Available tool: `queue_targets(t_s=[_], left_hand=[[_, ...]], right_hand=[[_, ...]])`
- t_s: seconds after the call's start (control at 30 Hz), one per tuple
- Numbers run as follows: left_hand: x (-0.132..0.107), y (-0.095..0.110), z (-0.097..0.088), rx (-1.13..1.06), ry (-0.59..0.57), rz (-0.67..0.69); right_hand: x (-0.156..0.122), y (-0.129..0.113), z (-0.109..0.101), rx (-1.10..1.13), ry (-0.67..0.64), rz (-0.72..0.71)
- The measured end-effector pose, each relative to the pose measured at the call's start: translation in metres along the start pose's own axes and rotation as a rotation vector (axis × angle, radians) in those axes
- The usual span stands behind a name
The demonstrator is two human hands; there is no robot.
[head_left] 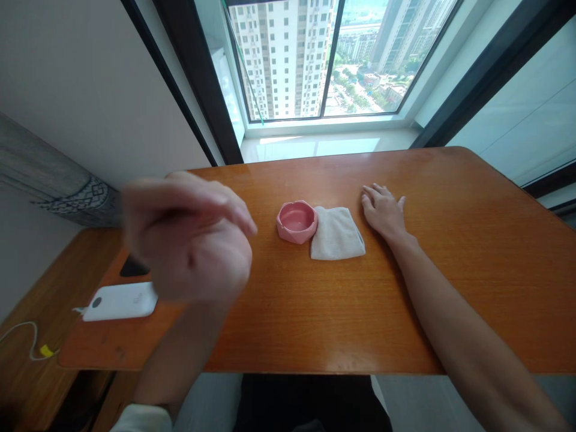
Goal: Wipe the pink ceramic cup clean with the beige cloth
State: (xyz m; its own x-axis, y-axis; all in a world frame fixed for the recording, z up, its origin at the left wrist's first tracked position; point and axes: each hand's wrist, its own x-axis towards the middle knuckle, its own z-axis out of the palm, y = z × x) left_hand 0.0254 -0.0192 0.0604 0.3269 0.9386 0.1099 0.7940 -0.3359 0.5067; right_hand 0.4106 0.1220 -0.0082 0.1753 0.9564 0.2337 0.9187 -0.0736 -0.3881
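My left hand (193, 240) is raised close to the camera, over the left side of the table, and looks blurred. Its fingers are curled in towards the palm, and nothing shows in it. My right hand (382, 210) lies flat on the table with the fingers spread, holding nothing. Just left of it is a folded white cloth (338, 234), apart from the fingers. A pink faceted bowl (297, 223), with nothing visible inside, stands against the cloth's left edge, between my two hands.
A white device (120, 301) with a cable lies at the left end of the wooden table (315, 324), near a dark flat object (134, 266) partly behind my left hand. A lower wooden surface (27, 312) adjoins on the left. Beyond the far edge is a window (324, 72).
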Motion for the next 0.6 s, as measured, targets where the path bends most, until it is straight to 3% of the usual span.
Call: queue_targets(t_s=[0.13,0.27,0.33,0.43,0.6], left_hand=[[0.076,-0.036,0.020,0.159,0.066,-0.013],[0.128,-0.071,0.044,0.238,0.085,-0.078],[0.138,-0.080,0.055,0.287,0.037,-0.110],[0.140,-0.085,0.064,0.326,-0.020,-0.103],[0.137,-0.086,0.063,0.319,-0.017,-0.103]], right_hand=[[-0.022,-0.035,-0.003,0.030,0.102,-0.229],[-0.052,-0.065,0.013,-0.094,-0.134,-0.364],[-0.060,-0.068,0.024,-0.137,-0.199,-0.354],[-0.061,-0.064,0.031,-0.132,-0.195,-0.335],[-0.062,-0.063,0.025,-0.051,-0.149,-0.338]])
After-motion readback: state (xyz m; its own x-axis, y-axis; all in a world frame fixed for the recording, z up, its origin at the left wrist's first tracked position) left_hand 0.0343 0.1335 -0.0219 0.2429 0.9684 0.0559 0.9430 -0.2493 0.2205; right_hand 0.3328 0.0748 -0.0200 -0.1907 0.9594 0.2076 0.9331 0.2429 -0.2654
